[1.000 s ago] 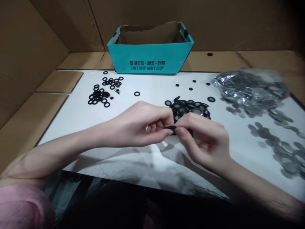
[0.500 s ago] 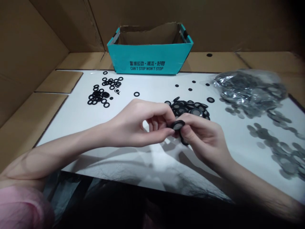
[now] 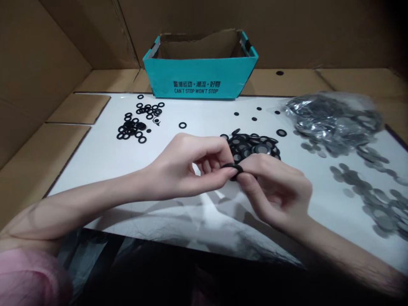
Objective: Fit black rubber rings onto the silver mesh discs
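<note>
Between my two hands is a black rubber washer (image 3: 236, 166), a ring whose grey mesh centre is mostly covered by my thumb. My left hand (image 3: 197, 165) pinches it between thumb and index finger, the thumb across its face. At its right edge, the thumb and index finger of my right hand (image 3: 274, 187) are closed against the same washer. Just behind my hands lies a heap of black washers with grey mesh discs in them (image 3: 251, 144). My hands partly hide the heap's near side.
A teal box (image 3: 200, 76), open at the top, stands at the back. Plain black rings (image 3: 148, 109) lie at the left. To the right are a clear bag of grey discs (image 3: 334, 121) and loose grey mesh discs (image 3: 379, 199). Cardboard walls (image 3: 63, 34) surround the white tabletop (image 3: 191, 225).
The washer has turned and shifted slightly left, so its mesh face shows less. My left thumb now lies over it, and my right hand has moved slightly.
</note>
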A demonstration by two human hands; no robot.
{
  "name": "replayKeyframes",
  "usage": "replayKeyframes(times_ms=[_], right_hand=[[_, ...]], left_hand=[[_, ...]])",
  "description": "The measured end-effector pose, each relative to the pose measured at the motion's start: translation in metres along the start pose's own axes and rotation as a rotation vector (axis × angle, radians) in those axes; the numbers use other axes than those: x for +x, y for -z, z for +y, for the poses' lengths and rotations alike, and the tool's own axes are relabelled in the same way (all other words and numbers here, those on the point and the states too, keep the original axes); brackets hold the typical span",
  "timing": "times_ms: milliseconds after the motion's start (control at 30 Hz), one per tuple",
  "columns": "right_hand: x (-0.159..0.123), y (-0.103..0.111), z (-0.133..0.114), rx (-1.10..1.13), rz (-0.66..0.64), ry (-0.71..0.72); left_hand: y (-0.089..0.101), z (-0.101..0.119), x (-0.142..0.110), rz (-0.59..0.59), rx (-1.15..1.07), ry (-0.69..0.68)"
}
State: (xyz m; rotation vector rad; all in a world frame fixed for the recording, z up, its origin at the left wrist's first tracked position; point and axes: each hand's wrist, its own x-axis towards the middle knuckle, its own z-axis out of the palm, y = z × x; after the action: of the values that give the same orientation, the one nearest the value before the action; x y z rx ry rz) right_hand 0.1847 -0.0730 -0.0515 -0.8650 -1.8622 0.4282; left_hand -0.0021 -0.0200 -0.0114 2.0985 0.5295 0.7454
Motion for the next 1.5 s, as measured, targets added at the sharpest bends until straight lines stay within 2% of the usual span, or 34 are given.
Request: replayKeyframes(times_ms=[133,300,433,567,700,833,1067,1267,1400,1500], right_hand=[[0.000,0.001,0.001,0.024,-0.008,-0.064],[-0.004,-0.001,0.012,0.372,-0.050,-0.283],[-0.009,-0.003,0.018,0.513,-0.065,-0.311],[-0.007,-0.002,0.014,0.420,-0.044,-0.274],[-0.003,-0.002,0.007,0.170,-0.001,-0.109],[-0.003,-0.004,0.002,0.064,0.006,-0.017],[-0.007,-0.002,0.003,0.075,-0.007,-0.020],[-0.005,-0.002,0.004,-0.002,-0.002,0.006],[-0.003,0.000,0.006,0.094,0.009,-0.074],[-0.004,0.001,0.007,0.165,0.016,-0.089]], left_hand=[[-0.001,-0.001,0.001,-0.012,-0.041,0.002],[-0.001,0.001,0.001,-0.029,-0.010,-0.018],[-0.002,0.001,-0.001,0.028,0.079,-0.072],[-0.004,0.003,-0.003,0.035,0.102,-0.106],[-0.006,0.006,-0.004,0.040,0.113,-0.087],[-0.006,0.008,-0.005,0.050,0.175,-0.073],[-0.005,0.006,-0.006,0.032,0.098,-0.084],[-0.006,0.006,-0.004,0.045,0.133,-0.053],[-0.003,0.005,-0.003,-0.003,0.055,-0.060],[-0.002,0.005,-0.004,-0.002,0.080,-0.125]])
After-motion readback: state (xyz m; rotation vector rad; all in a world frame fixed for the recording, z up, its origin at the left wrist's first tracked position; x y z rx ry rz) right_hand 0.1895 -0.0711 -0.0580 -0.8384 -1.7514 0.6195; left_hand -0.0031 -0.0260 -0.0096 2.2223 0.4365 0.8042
